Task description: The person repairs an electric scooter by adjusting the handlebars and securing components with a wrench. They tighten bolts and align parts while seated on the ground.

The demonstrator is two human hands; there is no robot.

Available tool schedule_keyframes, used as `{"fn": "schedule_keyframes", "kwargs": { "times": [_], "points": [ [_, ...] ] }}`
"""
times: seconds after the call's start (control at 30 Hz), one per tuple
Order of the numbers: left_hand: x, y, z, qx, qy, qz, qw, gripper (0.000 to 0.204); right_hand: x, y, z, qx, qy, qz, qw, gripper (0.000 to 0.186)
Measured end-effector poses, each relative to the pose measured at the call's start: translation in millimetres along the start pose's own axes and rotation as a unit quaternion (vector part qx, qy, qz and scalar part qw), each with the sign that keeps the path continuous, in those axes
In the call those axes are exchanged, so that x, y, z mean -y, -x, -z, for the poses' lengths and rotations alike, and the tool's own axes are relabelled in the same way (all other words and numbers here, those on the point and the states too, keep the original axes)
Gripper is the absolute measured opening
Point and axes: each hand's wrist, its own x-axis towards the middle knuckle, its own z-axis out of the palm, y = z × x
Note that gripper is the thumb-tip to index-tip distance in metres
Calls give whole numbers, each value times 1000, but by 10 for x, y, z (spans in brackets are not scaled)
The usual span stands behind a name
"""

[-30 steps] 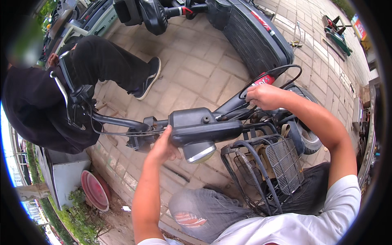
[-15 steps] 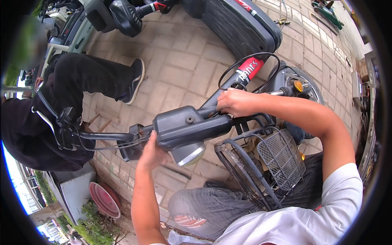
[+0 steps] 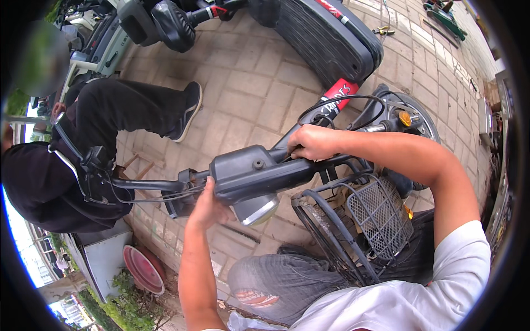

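My left hand [image 3: 210, 204] grips the left end of a black plastic handlebar housing [image 3: 243, 171], thumb on top, fingers underneath beside the headlight [image 3: 256, 208]. My right hand [image 3: 310, 142] is bent closed at the back of the housing's right part, among black cables [image 3: 369, 96]; what its fingertips hold is hidden. Behind it the bike's black tube carries a red label [image 3: 348, 91]. The handlebar [image 3: 149, 184] with lever and cables runs out left. A black wire-mesh basket [image 3: 378, 215] lies below the housing, beside my knee.
A person in dark clothes [image 3: 127, 102] crouches at the left. Other scooters [image 3: 171, 25] stand at the top. Pliers [image 3: 383, 31] and a green toolbox [image 3: 446, 25] lie at the upper right. A red basin [image 3: 143, 270] and plants [image 3: 127, 300] are at the lower left.
Since one second ago my right hand has moved leftward and down toward the housing, and the red-labelled tube shows more. My left hand keeps its grip; the view has shifted.
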Motion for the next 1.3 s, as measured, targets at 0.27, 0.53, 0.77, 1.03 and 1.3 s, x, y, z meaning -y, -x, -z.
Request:
{"fn": "schedule_keyframes", "kwargs": {
  "times": [0.27, 0.53, 0.77, 1.03, 1.3],
  "points": [
    [56, -84, 198, 9, -87, -14, 996, 82, 234, -207, 3, 6, 50, -37, 998, 27],
    [39, -38, 45, -71, -131, -16, 989, 91, 268, -76, 31, -9, 212, -104, 972, 43],
    [90, -82, 138, -73, -148, -21, 986, 93, 252, 592, 248, -18, 360, 66, 930, 15],
    [18, -71, 100, -56, -178, -7, 982, 97, 70, 875, 261, -57, 432, 11, 900, 13],
    [-65, -31, 52, -80, -218, 24, 972, 101, 41, 839, 99, -89, 424, 8, 901, 9]
  ]
}}
